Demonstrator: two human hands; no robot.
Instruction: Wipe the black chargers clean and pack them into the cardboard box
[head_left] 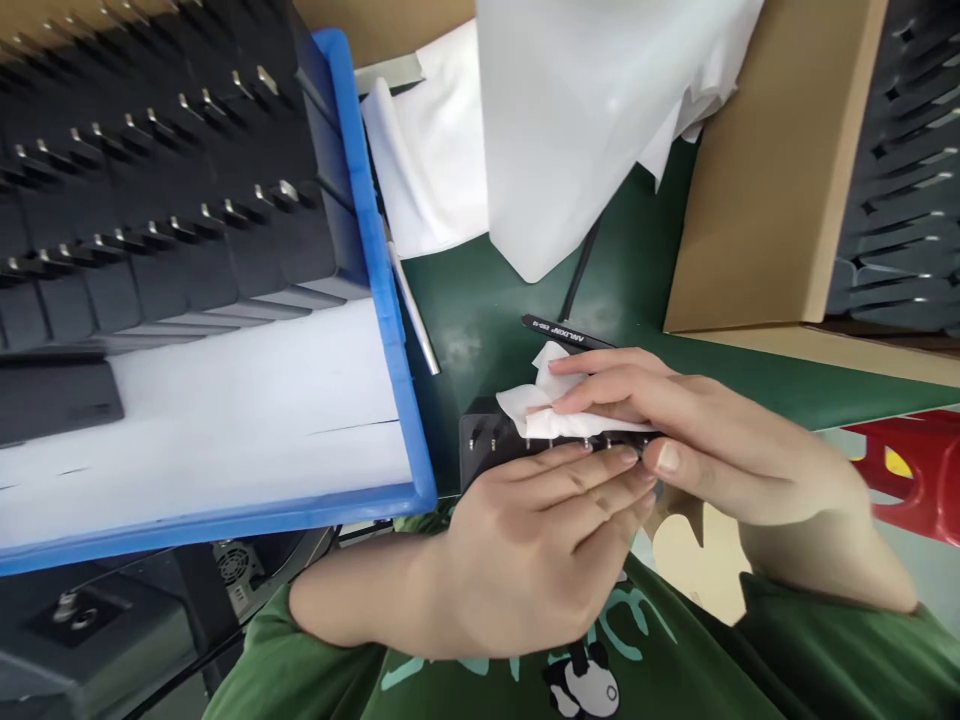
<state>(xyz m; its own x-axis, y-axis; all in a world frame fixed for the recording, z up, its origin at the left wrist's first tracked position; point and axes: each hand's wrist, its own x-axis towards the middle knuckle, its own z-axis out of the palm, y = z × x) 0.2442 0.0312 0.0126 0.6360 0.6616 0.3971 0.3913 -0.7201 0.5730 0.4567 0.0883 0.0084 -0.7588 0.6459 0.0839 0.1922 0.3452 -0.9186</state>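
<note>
Loosely closed, right fingers hold white cloth on black parts; left fingers extended, grip unclear.

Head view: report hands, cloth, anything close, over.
Right hand: pressing white cloth against black part. Left hand: at part's near side. Black tool just beyond cloth.

Right hand holds white cloth to pronged black blocks at the near edge of the surface. Left hand touches them.

At your two hands you have one black casing and one white cloth; leftward, one blue bin and one silver rod.
</note>
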